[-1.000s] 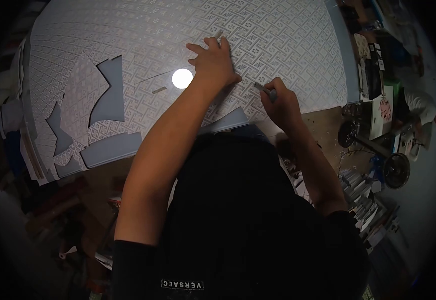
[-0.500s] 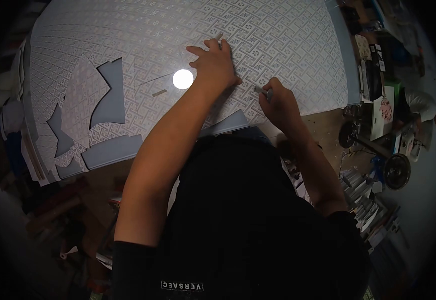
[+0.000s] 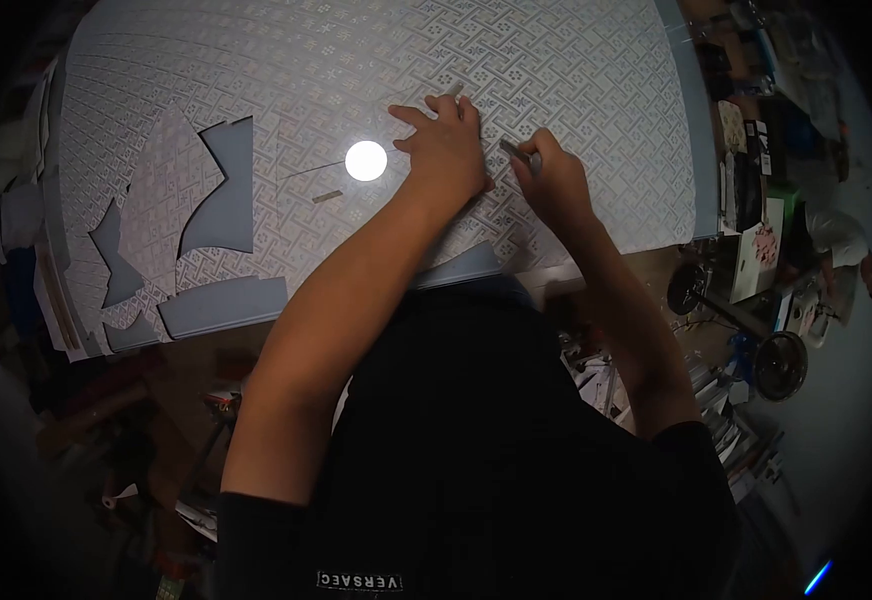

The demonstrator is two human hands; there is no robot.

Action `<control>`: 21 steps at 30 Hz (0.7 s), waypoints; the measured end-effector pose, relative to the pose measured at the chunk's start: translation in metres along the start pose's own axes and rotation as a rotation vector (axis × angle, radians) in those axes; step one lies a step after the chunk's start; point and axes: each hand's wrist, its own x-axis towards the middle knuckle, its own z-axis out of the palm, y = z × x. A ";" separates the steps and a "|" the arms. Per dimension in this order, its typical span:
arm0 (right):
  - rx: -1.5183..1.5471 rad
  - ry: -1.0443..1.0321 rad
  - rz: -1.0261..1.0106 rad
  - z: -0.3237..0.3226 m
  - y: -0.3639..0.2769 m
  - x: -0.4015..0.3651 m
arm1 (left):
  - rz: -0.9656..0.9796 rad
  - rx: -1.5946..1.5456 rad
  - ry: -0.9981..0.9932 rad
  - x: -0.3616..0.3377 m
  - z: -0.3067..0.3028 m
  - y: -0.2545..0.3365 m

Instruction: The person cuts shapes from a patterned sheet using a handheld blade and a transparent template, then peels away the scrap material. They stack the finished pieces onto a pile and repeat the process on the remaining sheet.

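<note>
Patterned pale material [image 3: 356, 60] covers the worktable, with cut-out gaps at its left showing a blue-grey surface [image 3: 231, 190]. Fingers spread, my left hand [image 3: 448, 150] presses down near the middle of the material; a thin light strip [image 3: 454, 89] shows beyond its fingertips. To its right, my right hand [image 3: 554, 178] is closed around a small grey tool [image 3: 519, 152], whose tip points toward the material. A short flat piece [image 3: 327, 196] lies left of my left forearm, under a bright round reflection.
A large cut piece of the material [image 3: 161, 200] lies at the left. Beyond the table's right edge are a round metal stand [image 3: 781, 365], boxes and papers. Another person in a light top [image 3: 836, 235] is at the far right.
My left hand has shifted slightly right and toward me. The tool in my right hand now sits a little higher and further left, and the view has moved slightly.
</note>
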 end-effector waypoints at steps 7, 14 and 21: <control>-0.108 0.009 -0.120 0.011 -0.019 0.117 | 0.038 0.004 0.028 0.002 0.005 -0.003; -0.080 0.034 -0.081 0.021 -0.020 0.117 | 0.017 -0.010 0.048 -0.002 0.004 -0.002; 0.000 0.044 -0.075 0.023 -0.011 0.116 | -0.025 -0.006 0.173 -0.003 0.014 0.001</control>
